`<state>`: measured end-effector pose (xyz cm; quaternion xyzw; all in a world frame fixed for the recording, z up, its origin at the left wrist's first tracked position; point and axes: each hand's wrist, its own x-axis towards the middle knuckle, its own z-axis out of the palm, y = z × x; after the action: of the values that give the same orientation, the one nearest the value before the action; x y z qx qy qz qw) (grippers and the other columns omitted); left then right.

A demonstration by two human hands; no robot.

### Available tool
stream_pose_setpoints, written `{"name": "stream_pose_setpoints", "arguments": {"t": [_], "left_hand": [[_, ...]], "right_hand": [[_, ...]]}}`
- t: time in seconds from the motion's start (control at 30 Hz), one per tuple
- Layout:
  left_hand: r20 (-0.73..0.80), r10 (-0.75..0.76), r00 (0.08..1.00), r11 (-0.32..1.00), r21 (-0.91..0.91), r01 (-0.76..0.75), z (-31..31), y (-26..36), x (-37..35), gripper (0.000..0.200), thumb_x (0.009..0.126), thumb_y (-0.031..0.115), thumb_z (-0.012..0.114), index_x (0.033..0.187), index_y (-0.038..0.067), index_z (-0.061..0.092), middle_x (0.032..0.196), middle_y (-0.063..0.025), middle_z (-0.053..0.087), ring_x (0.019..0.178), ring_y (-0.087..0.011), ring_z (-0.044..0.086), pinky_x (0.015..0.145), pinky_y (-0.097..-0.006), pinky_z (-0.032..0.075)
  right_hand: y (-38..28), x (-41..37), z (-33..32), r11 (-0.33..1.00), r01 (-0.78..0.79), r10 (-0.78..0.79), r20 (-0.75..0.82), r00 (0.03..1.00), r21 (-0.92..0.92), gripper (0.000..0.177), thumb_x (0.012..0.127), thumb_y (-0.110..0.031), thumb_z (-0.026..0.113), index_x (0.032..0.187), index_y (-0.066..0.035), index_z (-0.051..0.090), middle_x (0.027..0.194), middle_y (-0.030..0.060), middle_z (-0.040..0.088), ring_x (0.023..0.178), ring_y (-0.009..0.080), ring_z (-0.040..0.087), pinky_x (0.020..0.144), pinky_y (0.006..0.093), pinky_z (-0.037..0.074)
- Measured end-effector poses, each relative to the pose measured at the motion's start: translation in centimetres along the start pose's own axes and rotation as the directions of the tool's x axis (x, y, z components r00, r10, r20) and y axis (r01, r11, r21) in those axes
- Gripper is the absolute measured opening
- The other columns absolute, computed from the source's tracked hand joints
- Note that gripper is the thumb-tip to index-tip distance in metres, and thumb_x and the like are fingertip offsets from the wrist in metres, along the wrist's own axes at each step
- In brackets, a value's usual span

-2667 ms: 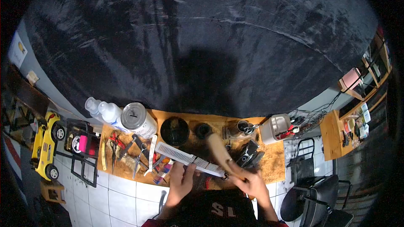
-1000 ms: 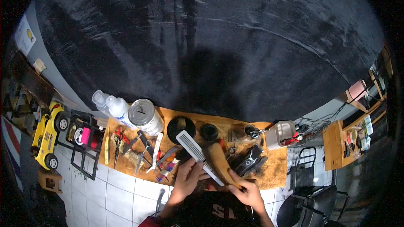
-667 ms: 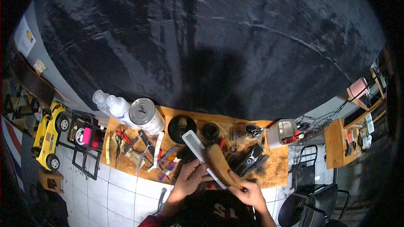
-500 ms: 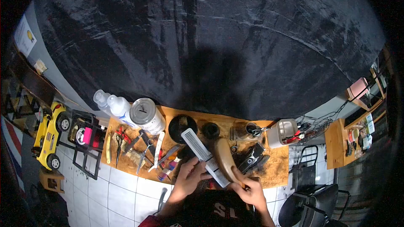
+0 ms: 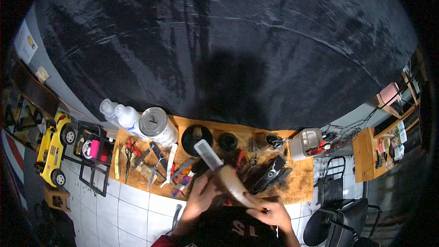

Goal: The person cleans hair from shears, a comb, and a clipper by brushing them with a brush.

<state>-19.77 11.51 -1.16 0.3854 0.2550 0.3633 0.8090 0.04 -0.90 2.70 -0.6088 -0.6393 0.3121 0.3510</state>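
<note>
My left hand [image 5: 203, 193] is closed around a white comb [image 5: 208, 155], whose toothed end points up and left over the table. My right hand [image 5: 270, 211] grips the handle of a curved wooden brush [image 5: 233, 185], slightly blurred. The brush lies across the lower half of the comb and hides it; its bristles do not show. Beyond the hands, a black round bowl [image 5: 197, 141] and a small dark round pot [image 5: 228, 141] stand on the table. Black hair clippers [image 5: 270, 174] lie to the right of the brush.
The wooden table [image 5: 299, 187] carries scissors [image 5: 157, 170], a white-handled razor [image 5: 171, 158], a metal tin [image 5: 158, 126] and spray bottles [image 5: 127, 118]. At its right end is a grey bin [image 5: 307, 143]. A black sheet hangs behind. A yellow toy car [image 5: 51, 149] is at left, a black chair [image 5: 340, 224] at right.
The brush has swung left from beside the comb to on top of it, covering the comb's lower part. Both hands keep their hold.
</note>
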Motion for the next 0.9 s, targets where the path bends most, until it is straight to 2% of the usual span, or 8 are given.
{"name": "stream_pose_setpoints", "arguments": {"t": [0.27, 0.37, 0.5, 0.6, 0.73, 0.8, 0.87, 0.9], "left_hand": [[0.012, -0.026, 1.000, 0.996, 0.087, 0.025, 0.0, 0.2, -0.1, 0.046, 0.100, 0.004, 0.034, 0.145, 0.009, 0.024, 0.129, -0.0127, 0.050, 0.110, -0.0253, 0.059, 0.092, -0.0454, 0.052], [0.063, 0.003, 0.998, 0.996, 0.084, -0.008, 0.4, 0.4, -0.1, 0.045, 0.100, 0.003, 0.034, 0.144, 0.007, 0.025, 0.127, -0.0131, 0.051, 0.111, -0.0260, 0.059, 0.094, -0.0456, 0.051], [0.004, -0.047, 0.999, 0.985, 0.164, 0.046, 0.6, 0.6, 0.0, 0.042, 0.098, 0.002, 0.041, 0.139, 0.001, 0.033, 0.121, -0.0137, 0.056, 0.107, -0.0222, 0.059, 0.091, -0.0385, 0.053], [-0.057, -0.060, 0.997, 0.958, 0.278, 0.074, 1.6, 1.4, 0.0, 0.038, 0.095, 0.002, 0.048, 0.133, 0.000, 0.042, 0.114, -0.0109, 0.060, 0.100, -0.0171, 0.061, 0.086, -0.0314, 0.055], [0.042, -0.074, 0.996, 0.933, 0.357, 0.054, 1.8, 0.6, 0.0, 0.038, 0.093, 0.004, 0.054, 0.130, 0.000, 0.046, 0.109, -0.0094, 0.064, 0.094, -0.0106, 0.061, 0.079, -0.0246, 0.053], [0.123, -0.118, 0.985, 0.921, 0.385, 0.063, 1.9, 0.6, -0.1, 0.041, 0.092, 0.006, 0.057, 0.131, 0.001, 0.047, 0.109, -0.0092, 0.066, 0.091, -0.0072, 0.060, 0.073, -0.0204, 0.052], [0.083, -0.117, 0.990, 0.914, 0.400, 0.074, 2.3, 1.0, -0.3, 0.043, 0.092, 0.007, 0.058, 0.132, 0.001, 0.046, 0.110, -0.0088, 0.067, 0.092, -0.0070, 0.059, 0.071, -0.0204, 0.052], [0.068, -0.115, 0.991, 0.910, 0.408, 0.078, 2.4, 1.2, -0.2, 0.044, 0.092, 0.007, 0.058, 0.133, 0.001, 0.045, 0.110, -0.0086, 0.067, 0.093, -0.0070, 0.059, 0.070, -0.0204, 0.051]], "right_hand": [[0.6, 0.2, 1.1, 0.988, -0.096, 0.116, -0.171, 0.978, 0.124, 0.044, 0.081, -0.020, 0.073, 0.122, -0.012, 0.062, 0.123, 0.0052, 0.062, 0.101, 0.0184, 0.066, 0.085, 0.0274, 0.051], [1.2, -0.4, 0.5, 0.998, -0.051, 0.047, 0.104, 0.993, 0.037, 0.041, 0.078, -0.009, 0.073, 0.116, 0.002, 0.062, 0.117, 0.0148, 0.064, 0.097, 0.0180, 0.067, 0.088, 0.0275, 0.050], [0.7, 0.4, 0.8, 0.973, -0.188, 0.198, -0.070, 0.978, 0.134, 0.041, 0.078, -0.009, 0.073, 0.115, 0.005, 0.062, 0.117, 0.0166, 0.063, 0.098, 0.0190, 0.067, 0.087, 0.0287, 0.050], [0.8, 0.7, 1.2, 0.987, -0.116, 0.140, -0.231, 0.963, 0.113, 0.046, 0.080, -0.020, 0.073, 0.124, -0.012, 0.061, 0.123, 0.0049, 0.062, 0.091, 0.0164, 0.069, 0.081, 0.0297, 0.053], [0.8, 2.4, 0.7, 0.928, 0.322, -0.356, -0.182, 0.917, -0.188, 0.040, 0.078, -0.024, 0.074, 0.115, -0.013, 0.067, 0.116, 0.0061, 0.066, 0.072, 0.0131, 0.069, 0.054, 0.0240, 0.051], [1.2, 1.4, 0.5, 0.988, -0.014, -0.013, -0.174, 0.985, -0.152, 0.034, 0.077, -0.021, 0.075, 0.109, -0.012, 0.070, 0.111, 0.0049, 0.068, 0.075, 0.0173, 0.070, 0.060, 0.0263, 0.054], [1.5, 3.2, 0.3, 0.914, 0.111, -0.265, -0.367, 0.892, -0.389, 0.035, 0.077, -0.020, 0.075, 0.110, -0.009, 0.069, 0.112, 0.0083, 0.067, 0.078, 0.0187, 0.071, 0.065, 0.0267, 0.056], [0.2, 3.5, 0.0, 0.995, -0.094, 0.094, -0.432, 0.897, 0.021, 0.040, 0.075, -0.021, 0.077, 0.111, -0.006, 0.068, 0.112, 0.0106, 0.067, 0.090, 0.0200, 0.070, 0.073, 0.0279, 0.056]]}}
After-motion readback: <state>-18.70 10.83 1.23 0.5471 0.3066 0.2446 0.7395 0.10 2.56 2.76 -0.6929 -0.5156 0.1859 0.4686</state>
